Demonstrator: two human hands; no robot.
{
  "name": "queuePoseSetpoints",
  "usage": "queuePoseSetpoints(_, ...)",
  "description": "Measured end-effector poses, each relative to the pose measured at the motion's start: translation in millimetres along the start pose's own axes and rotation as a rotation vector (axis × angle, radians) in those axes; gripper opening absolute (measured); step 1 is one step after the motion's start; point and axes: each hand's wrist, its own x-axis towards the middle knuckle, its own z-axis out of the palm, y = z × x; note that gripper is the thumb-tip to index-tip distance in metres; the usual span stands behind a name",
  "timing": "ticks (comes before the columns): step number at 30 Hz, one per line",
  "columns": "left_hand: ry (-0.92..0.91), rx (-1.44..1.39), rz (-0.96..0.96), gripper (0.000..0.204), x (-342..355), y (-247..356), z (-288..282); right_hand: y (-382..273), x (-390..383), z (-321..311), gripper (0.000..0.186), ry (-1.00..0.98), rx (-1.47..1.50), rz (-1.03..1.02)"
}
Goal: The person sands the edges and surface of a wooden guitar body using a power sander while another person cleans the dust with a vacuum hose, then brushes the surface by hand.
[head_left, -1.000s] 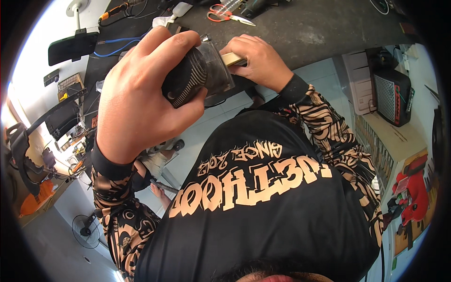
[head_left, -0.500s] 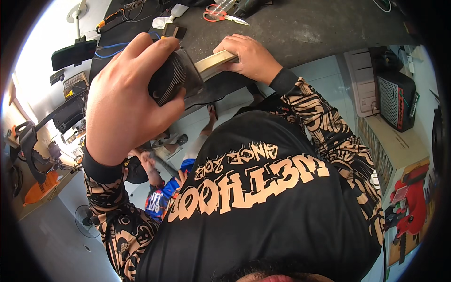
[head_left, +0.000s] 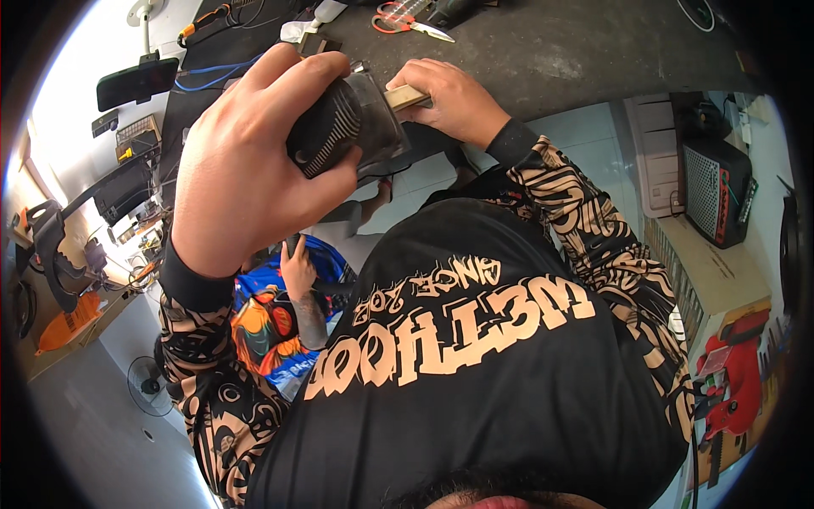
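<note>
Two hands share the work: the left hand (head_left: 246, 161) is wrapped tight round a black ribbed power tool (head_left: 343, 127), held above the near edge of the dark bench (head_left: 560, 51), while the right hand (head_left: 449, 97) pinches a pale wood strip (head_left: 405, 96) against it. Best keep the strip steady and fingers clear of the tool's end. Scissors (head_left: 407, 17) lie near the bench's far edge.

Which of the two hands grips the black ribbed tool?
The left hand wraps around the black ribbed tool. The right hand holds only the pale wooden piece at the tool's end.
</note>
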Motion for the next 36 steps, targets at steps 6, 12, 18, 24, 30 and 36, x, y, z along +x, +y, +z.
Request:
queuePoseSetpoints(6,-0.013,-0.026,-0.039,0.057,-19.9,-20.8,-1.6,1.9,2.3,1.6,0.036,-0.007,0.008,0.024)
queuePoseSetpoints(12,0.024,0.0,-0.027,0.057,-25.4,-16.6,2.9,-2.3,5.7,8.0,0.036,-0.046,0.014,0.014)
queuePoseSetpoints(18,0.056,-0.065,-0.033,0.057,-29.7,-22.9,7.2,0.7,3.4,8.4,0.036,-0.034,-0.036,-0.011)
queuePoseSetpoints(24,0.185,-0.149,-0.117,0.056,-86.5,-52.3,31.0,-2.7,-3.9,1.8,0.036,-0.072,-0.059,-0.003)
queuePoseSetpoints(30,0.256,-0.2,-0.123,0.055,-97.1,-56.3,41.2,-10.0,-6.7,-9.3,0.036,-0.129,-0.095,0.052)
queuePoseSetpoints(36,0.272,-0.158,-0.043,0.059,-65.5,-39.8,38.8,-9.4,0.7,-23.7,0.033,-0.22,-0.197,0.062)
